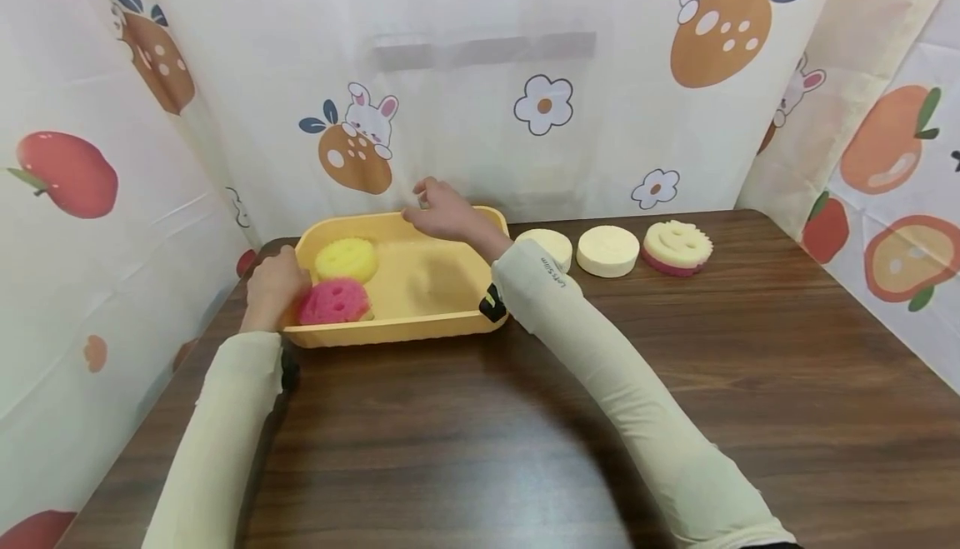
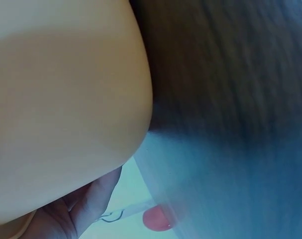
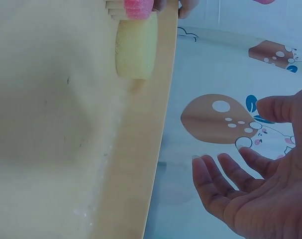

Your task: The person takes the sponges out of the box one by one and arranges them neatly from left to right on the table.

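Note:
A yellow plastic tray [image 1: 420,328] stands on the table's far left part. Inside, near its left end, lie a yellow round sponge [image 1: 347,261] and a pink sponge with face holes [image 1: 333,301]. My left hand [image 1: 276,282] grips the tray's left rim; in the right wrist view its digits show on both sides of the rim. Over the tray's far rim hovers my right hand [image 1: 444,212], holding nothing, its fingers loosely bent and apart. The right wrist view shows this right hand [image 3: 255,184] apart from the tray wall [image 3: 155,124].
Right of the tray stand two pale yellow round sponges [image 1: 546,247] [image 1: 608,251], the nearer one partly behind my right sleeve. Beyond them, a yellow smiley sponge [image 1: 677,245] lies on a pink one [image 1: 672,267]. Printed curtains [image 1: 480,149] border the brown wooden table [image 1: 450,449].

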